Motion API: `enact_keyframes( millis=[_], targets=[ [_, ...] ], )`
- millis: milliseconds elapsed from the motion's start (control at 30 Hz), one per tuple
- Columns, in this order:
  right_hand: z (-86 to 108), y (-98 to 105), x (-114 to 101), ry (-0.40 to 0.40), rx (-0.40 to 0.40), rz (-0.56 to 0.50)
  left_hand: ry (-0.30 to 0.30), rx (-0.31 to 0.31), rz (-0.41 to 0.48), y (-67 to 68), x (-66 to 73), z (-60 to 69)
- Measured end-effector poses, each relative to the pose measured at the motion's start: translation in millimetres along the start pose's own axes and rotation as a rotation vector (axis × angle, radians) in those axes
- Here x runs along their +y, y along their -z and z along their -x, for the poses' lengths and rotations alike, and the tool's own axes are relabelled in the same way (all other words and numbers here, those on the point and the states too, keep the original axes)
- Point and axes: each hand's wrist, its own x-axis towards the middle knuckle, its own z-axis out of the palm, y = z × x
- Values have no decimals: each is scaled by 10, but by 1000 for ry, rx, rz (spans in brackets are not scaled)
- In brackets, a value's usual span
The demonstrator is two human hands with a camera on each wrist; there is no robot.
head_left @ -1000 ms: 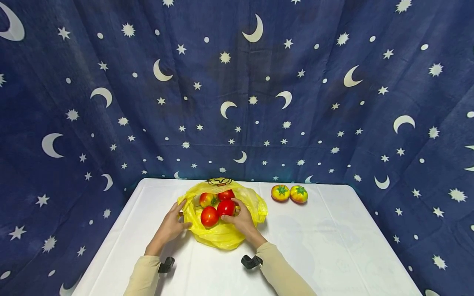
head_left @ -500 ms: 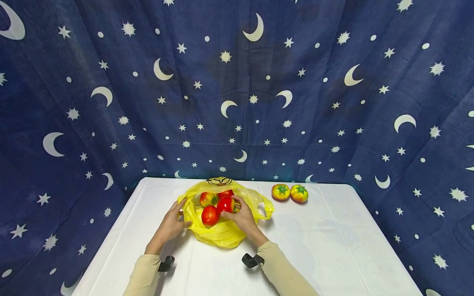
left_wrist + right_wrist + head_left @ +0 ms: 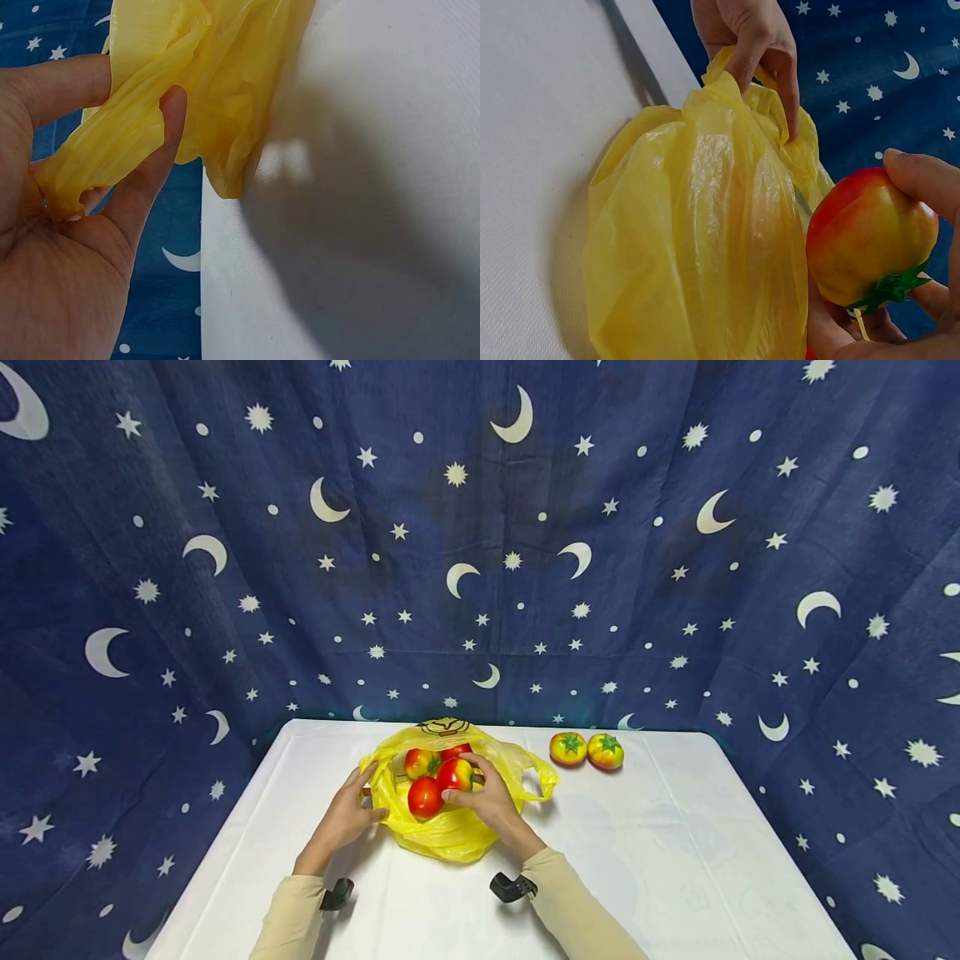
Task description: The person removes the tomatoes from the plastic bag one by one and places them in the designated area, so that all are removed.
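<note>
- Since the earlier head frames, the held fruit [image 3: 453,774] is turned so that more of its yellow side is shown, and the right-hand handle [image 3: 551,777] of the yellow bag [image 3: 435,842] is spread farther out than in the oldest frame
- By the fingers and thumb of the right hand [image 3: 497,800], the held fruit is grasped at the bag's open mouth; in the right wrist view its green leaves [image 3: 891,289] are turned toward the palm
- By the left hand [image 3: 345,808], the bag's left edge is gripped, thin plastic being caught between thumb and fingers
- Within the bag, a front red fruit [image 3: 425,798], a red-and-yellow fruit [image 3: 417,764] and a rear red fruit [image 3: 455,752] are seen, the last partly hidden
- Beyond the bag, to its right, two yellow fruits [image 3: 567,750] with green tops are set side by side near the far edge of the white counter [image 3: 660,877]
- Both wrists are fitted with dark bands [image 3: 512,888], and both forearms are covered by beige sleeves [image 3: 581,910]
- Behind everything, a blue curtain [image 3: 525,618] is patterned with moons and stars
</note>
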Motion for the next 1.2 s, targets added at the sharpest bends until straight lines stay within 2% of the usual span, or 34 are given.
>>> enact_keyframes(
  millis=[333, 567, 933, 1200],
  targets=[
    [4, 23, -20, 17, -13, 33, -18, 5, -2, -4, 26, -3],
    [-4, 52, -63, -20, -1, 32, -14, 8, -22, 21, 27, -26],
    [26, 123, -99, 22, 11, 41, -36, 16, -19, -8, 35, -14],
    [78, 100, -167, -5, -47, 35, -19, 9, -5, -33, 43, -15]
  ],
)
